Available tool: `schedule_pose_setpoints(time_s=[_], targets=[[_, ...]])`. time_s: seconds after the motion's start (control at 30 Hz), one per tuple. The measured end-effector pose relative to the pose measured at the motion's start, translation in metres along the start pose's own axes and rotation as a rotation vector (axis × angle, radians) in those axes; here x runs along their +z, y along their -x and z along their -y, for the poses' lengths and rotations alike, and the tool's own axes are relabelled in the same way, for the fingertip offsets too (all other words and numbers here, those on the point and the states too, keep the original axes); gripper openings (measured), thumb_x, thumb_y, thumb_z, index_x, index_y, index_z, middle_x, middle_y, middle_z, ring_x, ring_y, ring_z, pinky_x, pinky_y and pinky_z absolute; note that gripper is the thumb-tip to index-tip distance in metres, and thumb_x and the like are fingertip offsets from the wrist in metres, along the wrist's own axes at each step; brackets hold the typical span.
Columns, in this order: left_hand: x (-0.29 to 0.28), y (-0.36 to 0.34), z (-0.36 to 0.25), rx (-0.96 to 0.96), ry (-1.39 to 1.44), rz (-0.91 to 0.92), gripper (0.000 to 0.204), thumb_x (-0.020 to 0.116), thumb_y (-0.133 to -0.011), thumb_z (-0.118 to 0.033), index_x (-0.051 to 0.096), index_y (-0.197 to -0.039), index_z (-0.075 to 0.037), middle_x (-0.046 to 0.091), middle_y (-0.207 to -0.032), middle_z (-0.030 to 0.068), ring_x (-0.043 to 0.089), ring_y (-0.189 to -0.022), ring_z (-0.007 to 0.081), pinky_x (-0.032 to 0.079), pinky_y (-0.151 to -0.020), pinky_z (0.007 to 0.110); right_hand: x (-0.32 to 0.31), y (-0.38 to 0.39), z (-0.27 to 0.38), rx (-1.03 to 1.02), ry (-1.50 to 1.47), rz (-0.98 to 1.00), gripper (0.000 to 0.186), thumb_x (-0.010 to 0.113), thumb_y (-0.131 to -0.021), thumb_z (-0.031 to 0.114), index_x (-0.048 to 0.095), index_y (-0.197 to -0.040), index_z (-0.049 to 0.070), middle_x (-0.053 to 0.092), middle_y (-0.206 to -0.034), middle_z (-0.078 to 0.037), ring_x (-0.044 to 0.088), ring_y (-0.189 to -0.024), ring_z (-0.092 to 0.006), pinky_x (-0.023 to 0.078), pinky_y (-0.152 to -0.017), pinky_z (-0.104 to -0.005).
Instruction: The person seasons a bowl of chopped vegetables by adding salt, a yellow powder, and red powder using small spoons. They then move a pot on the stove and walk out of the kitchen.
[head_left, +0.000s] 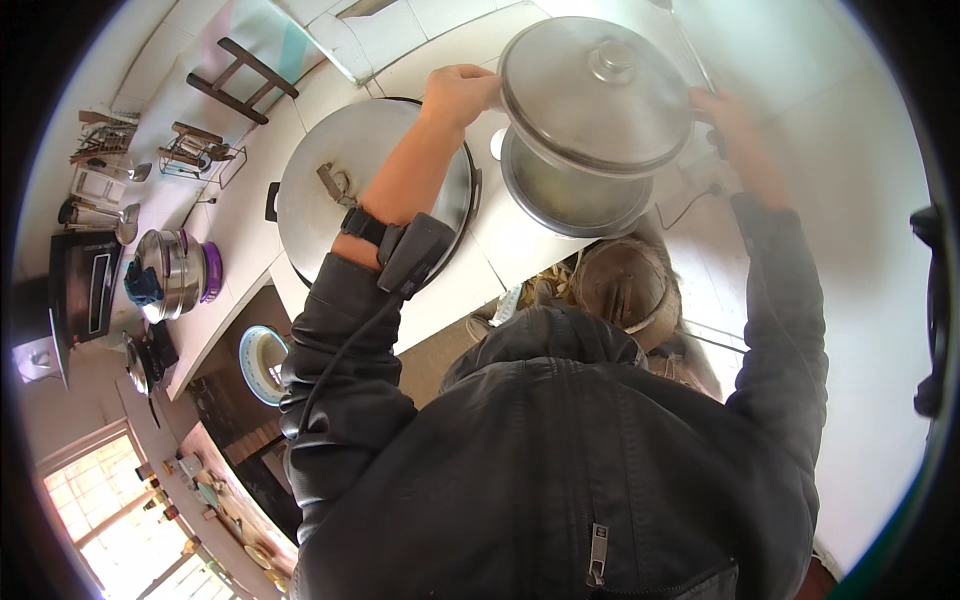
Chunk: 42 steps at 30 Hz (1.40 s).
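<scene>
My left hand [460,97] is closed on the left rim of a large round metal pot lid [570,110] with a knob on top. The lid is tilted above a pot [575,225], so part of the pot's inside shows, with cloudy contents I cannot make out. On the right, my right hand [742,140] is closed round the dark handle of a long-shafted metal utensil [692,48]. The utensil's working end is cut off at the top of the view. This hand is close to the lid's right edge; whether it touches the lid I cannot tell.
A wide lidded pan [330,150] is set in the tiled counter [490,250] at left. A metal bucket [620,285] stands below the counter. Farther left are a steamer pot [170,270], a wooden rack [240,80] and a basin [262,365]. A cable [685,208] runs at right.
</scene>
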<state>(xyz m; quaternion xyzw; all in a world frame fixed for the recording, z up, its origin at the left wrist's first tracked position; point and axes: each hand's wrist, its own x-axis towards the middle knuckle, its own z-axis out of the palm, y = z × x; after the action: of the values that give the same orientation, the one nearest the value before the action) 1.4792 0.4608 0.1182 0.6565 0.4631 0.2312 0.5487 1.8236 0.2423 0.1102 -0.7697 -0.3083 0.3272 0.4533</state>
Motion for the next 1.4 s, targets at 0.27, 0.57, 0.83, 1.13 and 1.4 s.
schedule_pose_setpoints(time_s=[0.27, 0.57, 0.83, 1.13, 1.4], targets=[[-0.003, -0.005, -0.007, 0.012, 0.027, 0.009, 0.026, 0.08, -0.079, -0.019, 0.079, -0.097, 0.0, 0.075, -0.095, 0.0128, 0.068, -0.092, 0.023, 0.054, -0.086, 0.037, -0.005, 0.001, 0.016, 0.019, 0.002, -0.079, 0.049, 0.069, -0.094, 0.044, 0.068, -0.13, 0.011, 0.068, -0.122, 0.0, 0.062, -0.105, -0.0157, 0.038, -0.069, -0.0295], [-0.004, -0.001, -0.002, -0.042, 0.018, -0.001, 0.021, 0.078, -0.081, -0.016, 0.077, -0.095, 0.0, 0.071, -0.085, 0.0093, 0.062, -0.077, 0.0172, 0.05, -0.066, 0.033, 0.006, 0.011, 0.024, 0.071, -0.044, -0.013, 0.045, 0.069, -0.096, 0.034, 0.067, -0.13, 0.005, 0.07, -0.12, -0.003, 0.065, -0.111, -0.0196, 0.04, -0.065, -0.0276], [0.004, -0.001, 0.034, -0.078, 0.026, -0.004, 0.019, 0.078, -0.085, -0.016, 0.077, -0.093, 0.002, 0.075, -0.089, 0.0092, 0.067, -0.082, 0.0174, 0.054, -0.074, 0.033, 0.015, 0.001, -0.007, 0.087, -0.045, 0.013, 0.041, 0.071, -0.096, 0.035, 0.069, -0.124, 0.005, 0.07, -0.114, -0.004, 0.066, -0.102, -0.019, 0.038, -0.062, -0.0266], [0.021, 0.004, 0.09, -0.156, 0.033, 0.035, 0.022, 0.075, -0.085, -0.025, 0.077, -0.099, -0.008, 0.072, -0.084, 0.0005, 0.063, -0.079, 0.0106, 0.045, -0.065, 0.03, 0.032, -0.01, -0.053, 0.138, -0.075, 0.038, 0.043, 0.071, -0.097, 0.036, 0.07, -0.126, 0.004, 0.071, -0.112, -0.006, 0.068, -0.101, -0.0213, 0.038, -0.053, -0.0263], [0.041, 0.01, 0.133, -0.185, 0.067, -0.008, 0.021, 0.075, -0.086, -0.016, 0.077, -0.101, -0.001, 0.071, -0.082, 0.0053, 0.062, -0.074, 0.0119, 0.044, -0.059, 0.028, 0.047, -0.014, -0.084, 0.182, -0.076, 0.062, 0.037, 0.072, -0.096, 0.035, 0.072, -0.117, 0.004, 0.071, -0.107, -0.005, 0.07, -0.095, -0.022, 0.038, -0.052, -0.0273]])
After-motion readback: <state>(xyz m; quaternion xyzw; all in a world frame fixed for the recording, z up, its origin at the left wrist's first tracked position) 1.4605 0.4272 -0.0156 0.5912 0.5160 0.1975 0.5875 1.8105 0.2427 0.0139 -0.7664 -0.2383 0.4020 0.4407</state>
